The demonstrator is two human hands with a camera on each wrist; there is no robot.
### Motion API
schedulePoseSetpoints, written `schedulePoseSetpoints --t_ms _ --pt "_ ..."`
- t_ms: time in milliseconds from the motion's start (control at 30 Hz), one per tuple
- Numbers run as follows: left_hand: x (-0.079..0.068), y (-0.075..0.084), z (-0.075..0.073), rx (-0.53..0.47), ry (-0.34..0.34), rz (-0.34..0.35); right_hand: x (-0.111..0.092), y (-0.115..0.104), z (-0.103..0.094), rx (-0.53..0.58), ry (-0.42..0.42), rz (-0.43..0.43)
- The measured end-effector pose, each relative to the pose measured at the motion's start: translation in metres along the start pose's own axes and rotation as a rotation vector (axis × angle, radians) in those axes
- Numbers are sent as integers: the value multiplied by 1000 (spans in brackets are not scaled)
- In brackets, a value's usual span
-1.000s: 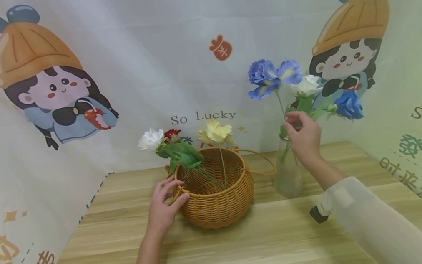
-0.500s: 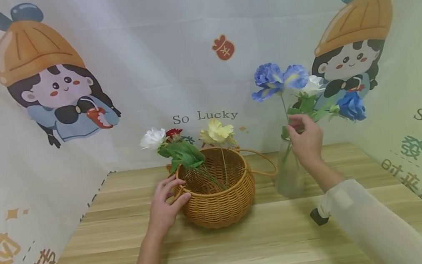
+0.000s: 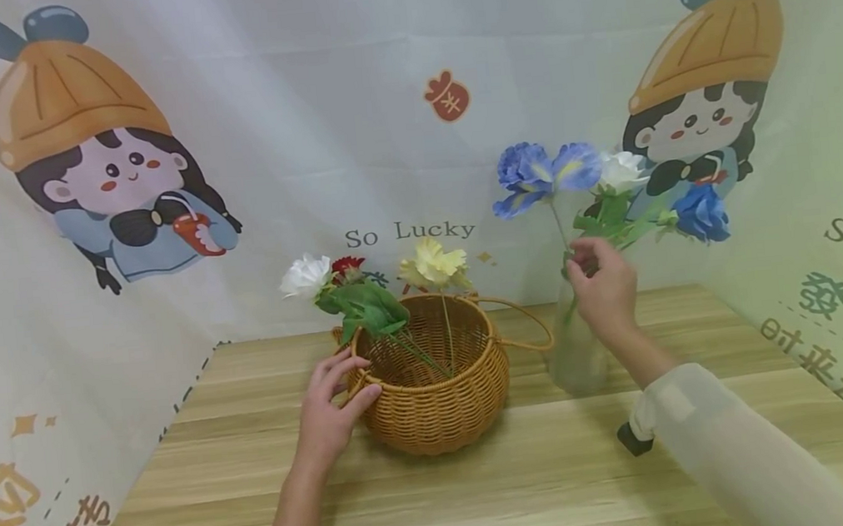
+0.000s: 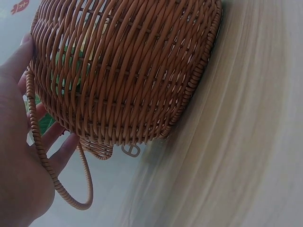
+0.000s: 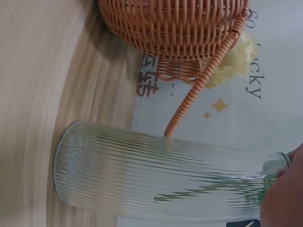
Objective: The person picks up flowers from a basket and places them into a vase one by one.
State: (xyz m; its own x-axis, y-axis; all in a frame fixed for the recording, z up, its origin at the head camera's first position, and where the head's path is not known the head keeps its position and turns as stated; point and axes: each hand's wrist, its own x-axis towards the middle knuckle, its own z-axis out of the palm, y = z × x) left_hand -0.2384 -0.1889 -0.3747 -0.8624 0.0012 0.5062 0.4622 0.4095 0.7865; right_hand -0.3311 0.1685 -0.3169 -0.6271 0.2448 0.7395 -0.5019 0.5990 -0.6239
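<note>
In the head view my left hand [image 3: 328, 401] holds the left rim of a round wicker basket [image 3: 435, 416], thumb on the near side. The left wrist view shows that hand [image 4: 23, 156] with its fingers at the basket's side, a handle loop [image 4: 78, 204] hanging past the palm. My right hand [image 3: 607, 284] pinches the thin stem of a blue-purple iris [image 3: 530, 177] at the mouth of a ribbed glass vase [image 3: 576, 358]. Behind that hand, a white rose [image 3: 620, 170] and a blue rose [image 3: 701, 212] lean right from the vase. Green stems show through the vase [image 5: 142, 175].
A white flower [image 3: 306, 276], a red flower [image 3: 347, 267] and a yellow flower [image 3: 432, 262] stand in the basket. Its right handle [image 3: 527, 308] sticks out towards the vase. Behind the wooden table [image 3: 488, 508] hangs a printed cloth [image 3: 346, 94].
My right hand has gone down and slightly left towards the vase mouth, lowering the iris with it. My left hand and the basket have stayed in place.
</note>
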Motion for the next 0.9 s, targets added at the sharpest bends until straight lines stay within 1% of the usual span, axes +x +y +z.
schedulePoseSetpoints --t_ms 200,367,533,767,900 --pt "1 -1 0 -7 -2 0 -2 3 3 -37 10 -38" --pt "1 -1 1 -7 1 0 -3 4 3 -49 0 -56" --pt "1 -1 1 -9 3 0 -4 5 3 -50 -6 -80" --pt "1 -1 1 -4 4 10 -4 6 4 -54 15 -134" --pt "0 -1 1 -7 6 9 -5 7 4 -53 8 -141"
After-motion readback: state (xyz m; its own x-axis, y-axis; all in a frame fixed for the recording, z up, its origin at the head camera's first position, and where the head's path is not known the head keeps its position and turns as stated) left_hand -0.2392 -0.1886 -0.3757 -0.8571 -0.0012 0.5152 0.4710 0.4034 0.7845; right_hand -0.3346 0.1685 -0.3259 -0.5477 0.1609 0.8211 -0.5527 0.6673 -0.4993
